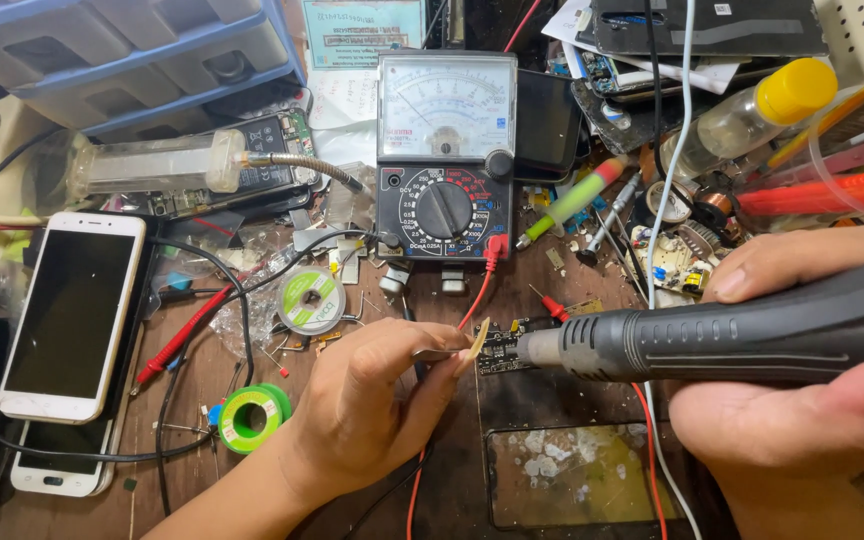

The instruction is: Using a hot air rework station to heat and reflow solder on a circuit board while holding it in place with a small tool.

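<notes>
I see a pale green rectangular label (363,32) propped top centre. My left hand (372,400) pinches tweezers (442,353); my right hand (802,400) grips a black tool (732,330).

Dark phone screen (70,318) left; white meter dial (445,105).

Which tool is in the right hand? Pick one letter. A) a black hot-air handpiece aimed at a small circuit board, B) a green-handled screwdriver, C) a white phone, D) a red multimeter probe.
A: the right hand grips the ribbed black handpiece, its metal nozzle pointing at the small circuit board beside the tweezers in the left hand.
</notes>
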